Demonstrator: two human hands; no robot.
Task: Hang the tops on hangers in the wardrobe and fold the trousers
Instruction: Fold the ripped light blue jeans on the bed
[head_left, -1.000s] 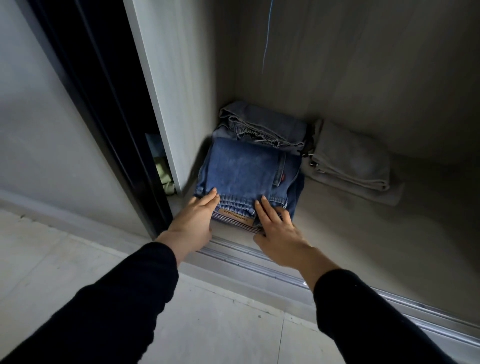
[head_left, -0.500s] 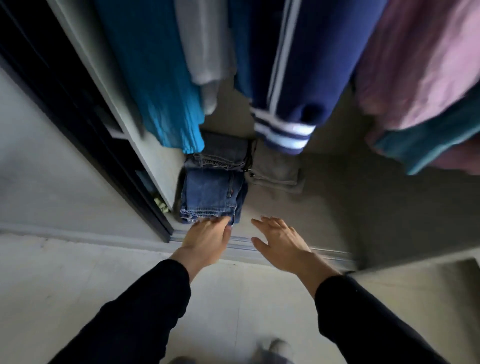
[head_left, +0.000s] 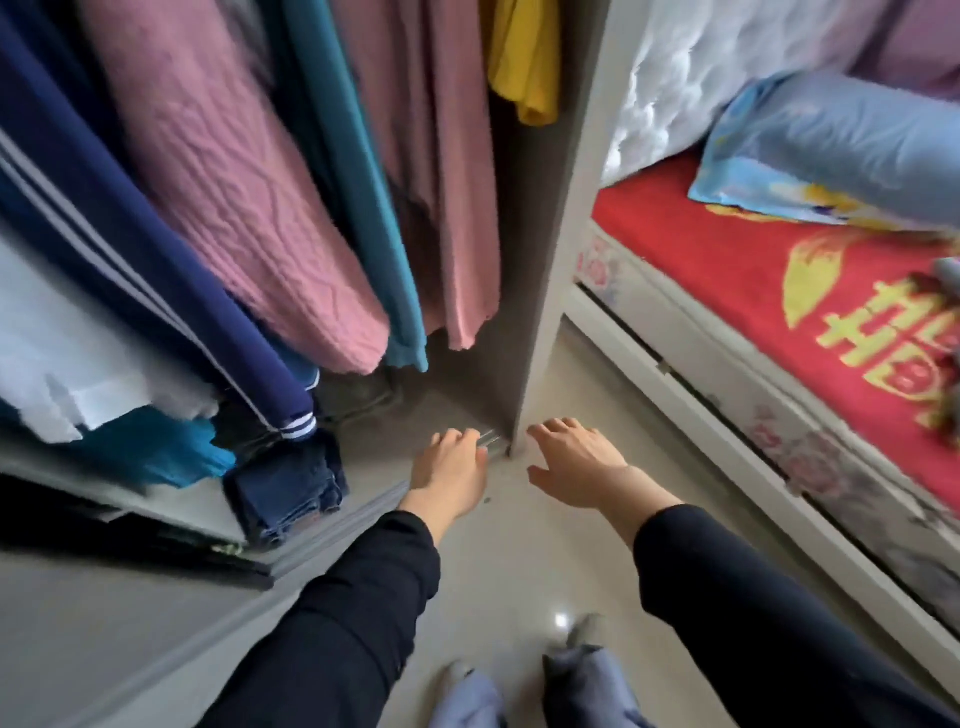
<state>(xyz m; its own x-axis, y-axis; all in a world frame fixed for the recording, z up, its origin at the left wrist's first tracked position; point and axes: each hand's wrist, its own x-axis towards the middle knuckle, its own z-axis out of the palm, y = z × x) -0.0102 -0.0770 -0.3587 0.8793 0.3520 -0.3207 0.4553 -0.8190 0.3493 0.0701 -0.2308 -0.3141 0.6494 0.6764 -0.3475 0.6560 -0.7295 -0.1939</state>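
Empty and loose-fingered, our left hand and right hand are hovering at the foot of the wardrobe while the folded jeans are lying on its floor beneath the hanging tops; we are judging this pair stowed, next needing another garment fetched

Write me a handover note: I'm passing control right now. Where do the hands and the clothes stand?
Left hand: open, empty, by the wardrobe's door track.
Right hand: open, empty, over the floor just outside the wardrobe.
Folded jeans: on the wardrobe floor, under the hanging tops.
Done: navy striped jacket, pink top, teal top and yellow top hang inside; the jeans are folded and stowed.
Left: no loose garment shows plainly here. Check the bed on the right for more.
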